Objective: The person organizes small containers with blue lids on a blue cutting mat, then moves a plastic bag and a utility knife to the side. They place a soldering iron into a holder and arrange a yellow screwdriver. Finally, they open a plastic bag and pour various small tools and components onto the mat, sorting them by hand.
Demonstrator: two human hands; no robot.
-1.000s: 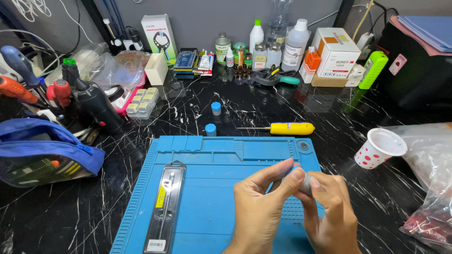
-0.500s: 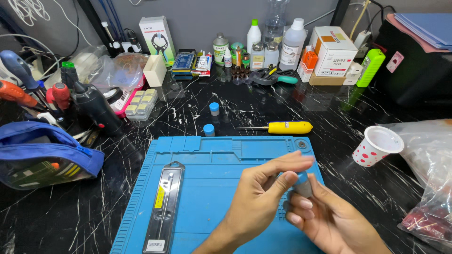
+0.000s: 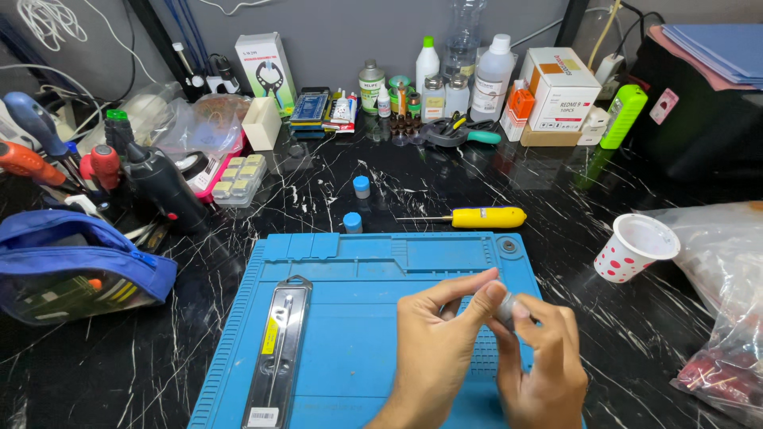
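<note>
A small grey object (image 3: pixel 505 308) is pinched between the two hands above the right part of a blue work mat (image 3: pixel 358 318), which is laid on a black marbled counter (image 3: pixel 302 191). The left hand (image 3: pixel 435 349) is closed narrowly on the object, with its thumb and forefinger stretched toward it. The right hand (image 3: pixel 548 369) is also closed on the object from the other side, its fingers curled around it; what the object is cannot be told, since most of it is covered.

On the left part of the mat a long clear blister pack (image 3: pixel 276 349) with a slim tool inside is laid lengthwise. Just beyond the far edge of the mat a yellow-handled screwdriver (image 3: pixel 477 217) is lying on the counter, and two small blue-capped vials (image 3: pixel 353 222) (image 3: pixel 362 187) are standing near it. To the right of the mat, well apart from the hands, a white paper cup with red dots (image 3: pixel 633 248) is tipped on its side, beside a clear plastic bag (image 3: pixel 727 318). At the left a blue zipped pouch (image 3: pixel 71 262) is seen, with hand tools behind it. Along the back of the counter bottles and a white box (image 3: pixel 560 87) are lined up.
</note>
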